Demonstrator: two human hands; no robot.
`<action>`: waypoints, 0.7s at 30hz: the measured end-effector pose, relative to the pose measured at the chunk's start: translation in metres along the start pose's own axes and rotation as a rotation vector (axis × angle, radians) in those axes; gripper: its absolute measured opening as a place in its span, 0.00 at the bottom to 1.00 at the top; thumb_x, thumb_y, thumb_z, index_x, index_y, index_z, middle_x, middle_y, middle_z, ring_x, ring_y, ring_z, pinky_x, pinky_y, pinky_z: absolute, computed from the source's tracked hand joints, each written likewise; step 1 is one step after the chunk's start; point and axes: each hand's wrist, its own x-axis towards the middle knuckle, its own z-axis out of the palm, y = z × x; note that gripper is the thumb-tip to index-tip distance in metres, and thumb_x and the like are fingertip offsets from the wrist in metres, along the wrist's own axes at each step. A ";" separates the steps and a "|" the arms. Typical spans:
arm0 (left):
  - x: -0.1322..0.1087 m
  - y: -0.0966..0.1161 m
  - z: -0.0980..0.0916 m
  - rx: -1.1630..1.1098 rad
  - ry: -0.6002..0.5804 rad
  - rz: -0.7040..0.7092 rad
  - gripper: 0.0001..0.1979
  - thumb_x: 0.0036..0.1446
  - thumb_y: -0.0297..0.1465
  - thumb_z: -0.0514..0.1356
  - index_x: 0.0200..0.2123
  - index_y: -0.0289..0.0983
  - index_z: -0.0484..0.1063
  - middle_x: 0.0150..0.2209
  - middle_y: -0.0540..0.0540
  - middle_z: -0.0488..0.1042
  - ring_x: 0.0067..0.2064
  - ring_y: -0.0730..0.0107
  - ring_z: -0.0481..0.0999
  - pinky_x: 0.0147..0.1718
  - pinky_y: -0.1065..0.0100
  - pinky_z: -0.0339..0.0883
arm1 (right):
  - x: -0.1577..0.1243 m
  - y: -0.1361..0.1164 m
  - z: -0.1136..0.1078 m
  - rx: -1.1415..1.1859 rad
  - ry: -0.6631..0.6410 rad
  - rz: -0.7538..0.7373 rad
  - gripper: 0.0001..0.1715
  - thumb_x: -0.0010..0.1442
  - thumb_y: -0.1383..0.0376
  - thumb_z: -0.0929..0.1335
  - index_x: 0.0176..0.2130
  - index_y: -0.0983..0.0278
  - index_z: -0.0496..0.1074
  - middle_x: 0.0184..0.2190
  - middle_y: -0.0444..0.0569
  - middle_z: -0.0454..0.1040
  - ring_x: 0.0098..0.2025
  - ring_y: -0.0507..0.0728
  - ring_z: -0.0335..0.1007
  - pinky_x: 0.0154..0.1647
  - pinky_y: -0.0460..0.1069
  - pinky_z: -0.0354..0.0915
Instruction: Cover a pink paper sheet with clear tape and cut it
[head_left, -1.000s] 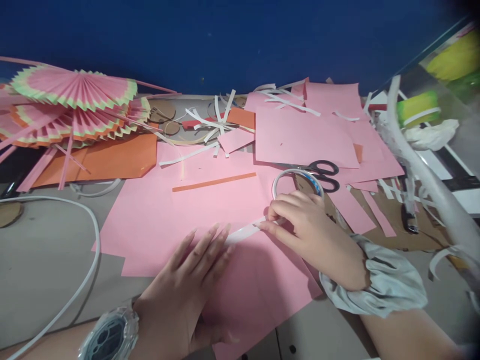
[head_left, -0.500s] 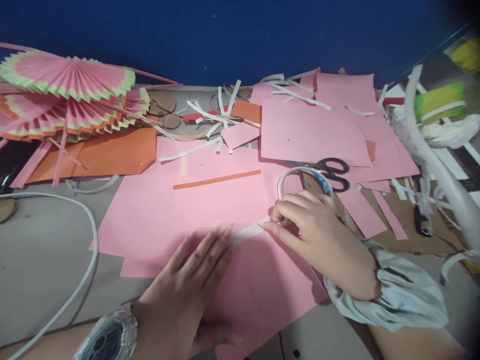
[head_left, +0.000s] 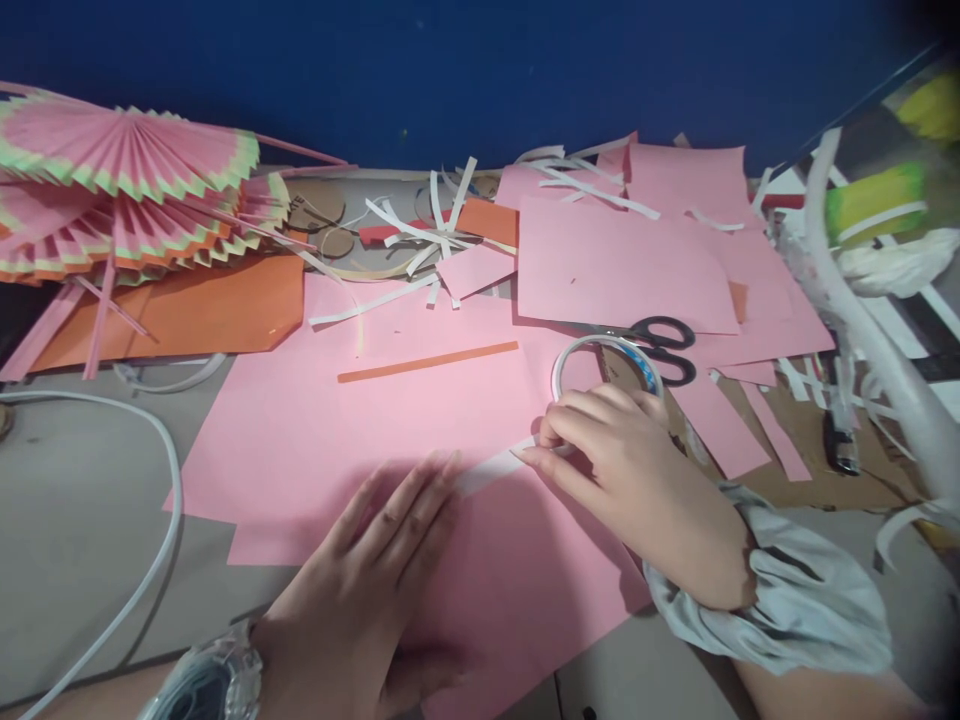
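Note:
My left hand lies flat, fingers stretched out, on a large pink paper sheet, its fingertips pressing the end of a white tape strip. My right hand is closed round a roll of white tape, with the strip running from the roll to my left fingertips. A watch sits on my left wrist and a grey cuff on my right.
Black scissors lie just behind the roll. Folded pink paper fans are stacked at the back left over orange paper. More pink sheets, white paper strips and a white cable lie around.
Both hands have kept their places on the sheet. The view shifted slightly, and the taped stretch between the hands is much the same.

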 end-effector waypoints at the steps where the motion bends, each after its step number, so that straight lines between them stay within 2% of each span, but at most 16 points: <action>1: 0.000 0.000 0.000 0.002 0.004 0.003 0.42 0.54 0.55 0.48 0.59 0.26 0.57 0.64 0.31 0.49 0.65 0.49 0.43 0.60 0.52 0.34 | 0.000 0.000 0.000 0.000 -0.003 0.002 0.12 0.59 0.60 0.66 0.26 0.62 0.64 0.27 0.41 0.68 0.34 0.54 0.59 0.40 0.52 0.47; 11: 0.002 -0.001 0.002 0.005 0.020 0.024 0.42 0.55 0.54 0.48 0.59 0.24 0.56 0.63 0.30 0.50 0.64 0.48 0.48 0.60 0.52 0.36 | 0.000 -0.001 0.000 -0.005 -0.041 0.016 0.13 0.60 0.59 0.65 0.26 0.62 0.63 0.28 0.41 0.67 0.35 0.55 0.58 0.40 0.52 0.48; 21: 0.004 -0.006 -0.001 -0.032 0.021 0.046 0.42 0.54 0.56 0.48 0.59 0.26 0.57 0.64 0.31 0.47 0.65 0.47 0.45 0.60 0.51 0.36 | 0.003 -0.001 -0.001 -0.019 -0.077 0.005 0.13 0.61 0.58 0.63 0.28 0.61 0.64 0.30 0.42 0.67 0.37 0.55 0.58 0.41 0.53 0.49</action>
